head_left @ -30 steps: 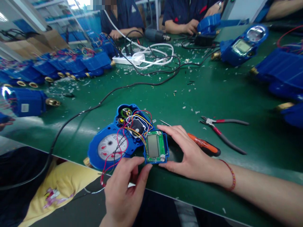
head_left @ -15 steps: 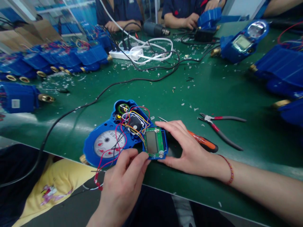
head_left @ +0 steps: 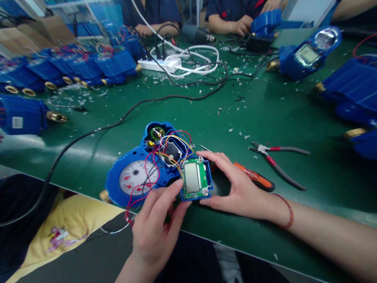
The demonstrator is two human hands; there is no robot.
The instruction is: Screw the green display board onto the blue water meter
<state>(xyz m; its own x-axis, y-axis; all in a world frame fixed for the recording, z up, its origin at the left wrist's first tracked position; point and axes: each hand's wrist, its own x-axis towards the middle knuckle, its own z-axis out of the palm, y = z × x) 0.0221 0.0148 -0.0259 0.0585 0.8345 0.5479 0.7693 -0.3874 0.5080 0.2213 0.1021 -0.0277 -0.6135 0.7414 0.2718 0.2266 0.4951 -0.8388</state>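
A long green bench runs across the room beyond the hands. Far left of them, cardboard boxes stand before blue-and-white shelving. Below the bench's near edge, left of the hands, lies a yellow printed cloth.

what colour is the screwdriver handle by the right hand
The screwdriver handle is orange and black, clearest in the head view.

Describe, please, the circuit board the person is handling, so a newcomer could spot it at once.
On the green workbench, find the opened blue water meter at the near edge. Beside it, between the left hand and right hand, is a blue frame holding a green circuit board with an LCD screen, wired to the meter, unlike the closed meters.
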